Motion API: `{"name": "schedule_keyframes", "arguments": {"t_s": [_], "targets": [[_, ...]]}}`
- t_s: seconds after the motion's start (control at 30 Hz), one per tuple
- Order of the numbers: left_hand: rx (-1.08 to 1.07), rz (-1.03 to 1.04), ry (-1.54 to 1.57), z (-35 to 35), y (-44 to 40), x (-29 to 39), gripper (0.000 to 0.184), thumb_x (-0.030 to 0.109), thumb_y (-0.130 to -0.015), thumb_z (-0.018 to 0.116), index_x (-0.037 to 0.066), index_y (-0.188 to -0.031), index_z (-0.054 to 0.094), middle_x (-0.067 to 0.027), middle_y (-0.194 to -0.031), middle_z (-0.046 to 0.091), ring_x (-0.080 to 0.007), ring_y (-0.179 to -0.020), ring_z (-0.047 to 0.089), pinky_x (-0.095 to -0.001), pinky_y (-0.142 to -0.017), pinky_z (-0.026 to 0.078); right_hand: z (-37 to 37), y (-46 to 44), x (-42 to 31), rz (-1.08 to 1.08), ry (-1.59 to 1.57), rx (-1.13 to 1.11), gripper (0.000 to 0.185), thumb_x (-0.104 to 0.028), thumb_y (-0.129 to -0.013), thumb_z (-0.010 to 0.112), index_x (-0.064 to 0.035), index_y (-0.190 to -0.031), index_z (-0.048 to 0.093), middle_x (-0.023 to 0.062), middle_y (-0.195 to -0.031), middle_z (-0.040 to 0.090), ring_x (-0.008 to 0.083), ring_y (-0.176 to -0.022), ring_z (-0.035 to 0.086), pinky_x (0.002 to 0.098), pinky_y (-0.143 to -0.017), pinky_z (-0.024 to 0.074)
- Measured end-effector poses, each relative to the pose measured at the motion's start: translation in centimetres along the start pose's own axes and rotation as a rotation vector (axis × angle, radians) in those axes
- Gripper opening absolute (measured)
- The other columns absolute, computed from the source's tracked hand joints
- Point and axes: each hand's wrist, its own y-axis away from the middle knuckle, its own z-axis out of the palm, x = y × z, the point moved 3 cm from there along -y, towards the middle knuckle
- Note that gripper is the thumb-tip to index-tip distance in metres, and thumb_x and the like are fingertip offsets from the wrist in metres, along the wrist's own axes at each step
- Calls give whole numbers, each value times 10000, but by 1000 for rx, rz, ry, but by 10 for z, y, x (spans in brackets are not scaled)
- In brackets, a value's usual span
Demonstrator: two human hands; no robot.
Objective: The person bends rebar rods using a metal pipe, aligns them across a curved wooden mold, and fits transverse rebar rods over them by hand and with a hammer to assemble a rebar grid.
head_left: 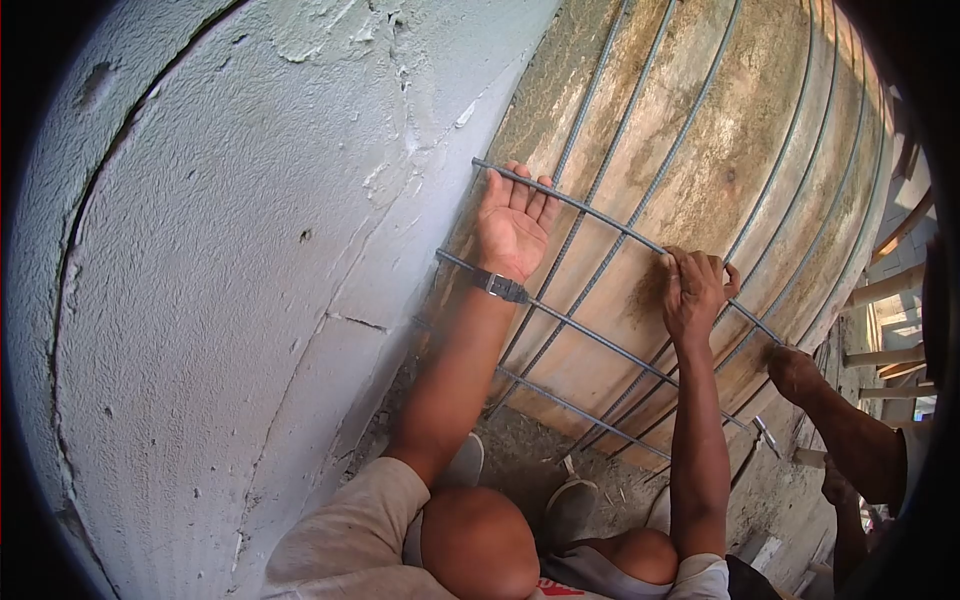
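Observation:
My left hand (515, 228), palm up with a dark watch (499, 286) at the wrist, reaches beneath the top crosswise steel bar (600, 214). Its fingers extend under the bar near its left end, by the grey wall. Further right, my right hand (695, 290) has its fingers curled over the same bar. That bar lies across several long ribbed bars (612, 150) running up the wooden boards (730, 190). Below it, a second crosswise bar (600, 338) passes by my left wrist, and a third bar (580, 408) lies lower.
A co-worker's hand (795, 372) touches the right end of the top bar. Another hand (838, 488) shows lower right. The rough grey wall (220, 250) fills the left. Wooden poles (885, 357) stand at far right. A metal tool (767, 437) is near the boards' lower edge.

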Motion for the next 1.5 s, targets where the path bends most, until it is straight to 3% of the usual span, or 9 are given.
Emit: {"name": "schedule_keyframes", "arguments": {"t_s": [0.7,1.0,1.4,1.5], "targets": [[21,15,8,0,-1,1,334,504,-990,641,210,-1148,653,111,-1100,654,-181,-1138,594,-402,-1030,496,1,-1,-4,-14,-11,-4,121,-178,-952,694,-187,-1062,744,-7,-867,637,188,-933,604,436,-1066,270],[-6,-7,32,0,-1,2,318,496,-992,639,214,-1139,650,118,-1103,649,-152,-1095,610,-380,-956,521,2,-2,-5,-16,-20,51,87,-212,-915,743,-146,-966,769,-16,-822,638,177,-889,604,441,-1070,264],[34,-29,44,-1,-1,3,298,486,-994,635,222,-1130,655,121,-1087,651,-143,-1090,609,-381,-909,528,2,-3,-5,-11,-2,38,86,-203,-902,742,-159,-970,769,-16,-828,641,177,-889,605,449,-1072,266],[-43,-55,92,-4,-5,11,297,480,-1001,626,218,-1140,649,122,-1099,647,-136,-1086,607,-387,-881,533,3,-5,-11,-8,-12,22,88,-212,-908,734,-163,-973,768,-17,-836,640,176,-896,604,451,-1078,262]]}}
